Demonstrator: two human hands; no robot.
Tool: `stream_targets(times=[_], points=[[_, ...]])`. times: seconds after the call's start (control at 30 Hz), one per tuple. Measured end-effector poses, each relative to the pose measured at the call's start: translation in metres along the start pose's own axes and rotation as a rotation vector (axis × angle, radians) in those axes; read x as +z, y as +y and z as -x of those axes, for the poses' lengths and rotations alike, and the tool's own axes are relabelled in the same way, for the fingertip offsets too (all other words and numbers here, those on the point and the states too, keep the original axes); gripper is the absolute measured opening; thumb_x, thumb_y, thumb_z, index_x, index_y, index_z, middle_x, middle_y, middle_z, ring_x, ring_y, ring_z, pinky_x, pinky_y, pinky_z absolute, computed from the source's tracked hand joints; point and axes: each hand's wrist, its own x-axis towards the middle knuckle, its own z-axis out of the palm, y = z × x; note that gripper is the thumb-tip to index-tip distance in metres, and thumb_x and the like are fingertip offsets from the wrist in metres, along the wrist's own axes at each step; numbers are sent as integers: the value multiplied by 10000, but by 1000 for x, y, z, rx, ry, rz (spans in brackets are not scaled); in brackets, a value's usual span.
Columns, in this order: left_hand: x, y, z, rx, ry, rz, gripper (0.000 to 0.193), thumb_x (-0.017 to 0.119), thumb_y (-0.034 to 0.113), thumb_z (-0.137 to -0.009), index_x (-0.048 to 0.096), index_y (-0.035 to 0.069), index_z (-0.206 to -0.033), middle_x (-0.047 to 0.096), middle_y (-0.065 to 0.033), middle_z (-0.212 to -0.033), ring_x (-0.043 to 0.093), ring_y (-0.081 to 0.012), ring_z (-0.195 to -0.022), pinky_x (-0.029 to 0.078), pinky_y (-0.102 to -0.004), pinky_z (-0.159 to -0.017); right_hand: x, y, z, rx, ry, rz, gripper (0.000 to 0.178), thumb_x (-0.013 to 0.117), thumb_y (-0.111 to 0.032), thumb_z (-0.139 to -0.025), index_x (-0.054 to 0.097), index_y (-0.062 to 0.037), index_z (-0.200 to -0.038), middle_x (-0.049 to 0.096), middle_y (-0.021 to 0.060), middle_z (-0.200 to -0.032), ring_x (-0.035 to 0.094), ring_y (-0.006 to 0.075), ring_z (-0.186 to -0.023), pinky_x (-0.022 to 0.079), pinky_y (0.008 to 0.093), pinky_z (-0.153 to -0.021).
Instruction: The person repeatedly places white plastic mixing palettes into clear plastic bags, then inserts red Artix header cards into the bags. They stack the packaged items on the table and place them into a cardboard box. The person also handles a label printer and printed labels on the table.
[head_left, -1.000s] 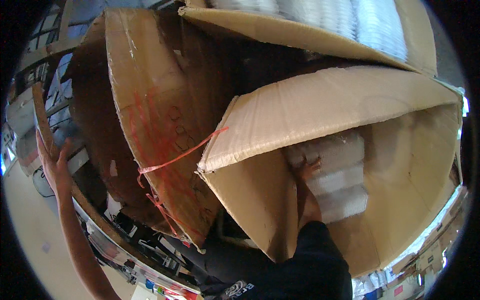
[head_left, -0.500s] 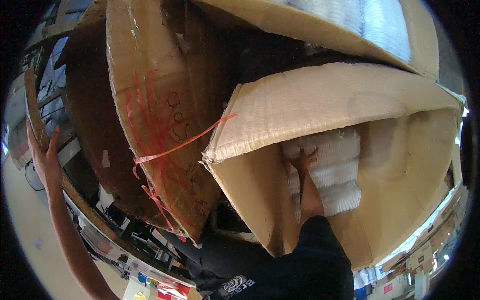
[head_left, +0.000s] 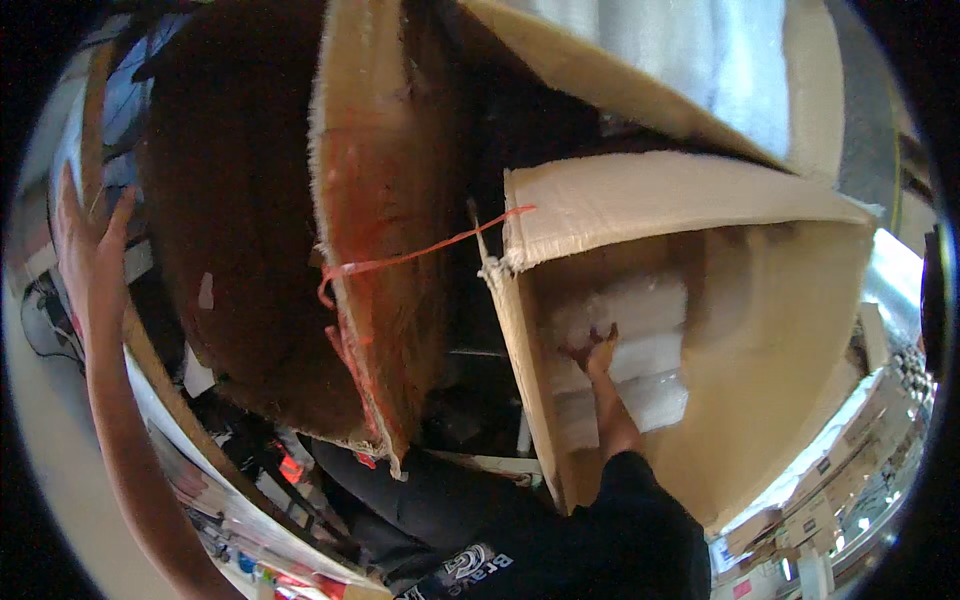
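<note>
While the left hand (head_left: 95, 255) and, by white bundles (head_left: 652, 320), the right hand (head_left: 597, 355) are spread, red string (head_left: 358, 267) stretches to the carton (head_left: 690, 190).

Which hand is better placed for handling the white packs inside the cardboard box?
Probably the right hand: it is inside the cardboard box, at the white packs, fingers spread. The left hand is outside the box, at a brown rail on the left.
</note>
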Motion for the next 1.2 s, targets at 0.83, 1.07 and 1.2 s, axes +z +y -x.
stream_targets(times=[0.83,1.07,1.2], points=[[-258,28,564,-815,470,1700,1018,888,188,-561,338,-33,-1389,485,-162,-1349,477,-221,-1232,389,-369,-1028,-87,-384,543,-1848,-537,713,1043,741,-630,-649,376,17,-1380,123,422,-1419,369,543,-1248,326,442,-1077],[-190,17,651,-891,1041,2414,894,809,36,-501,440,-30,-1312,570,-133,-1236,562,-268,-1135,445,-387,-982,-11,-411,651,-1875,-420,1406,492,429,-438,-948,480,-89,-1291,345,435,-1264,586,512,-867,481,498,-805],[-173,9,666,-932,1201,2467,931,801,100,-508,401,-23,-1340,553,-141,-1255,549,-288,-1159,437,-408,-996,21,-427,668,-1815,-402,1543,575,462,-404,-936,365,-74,-1398,486,360,-1150,594,485,-837,482,493,-787]])
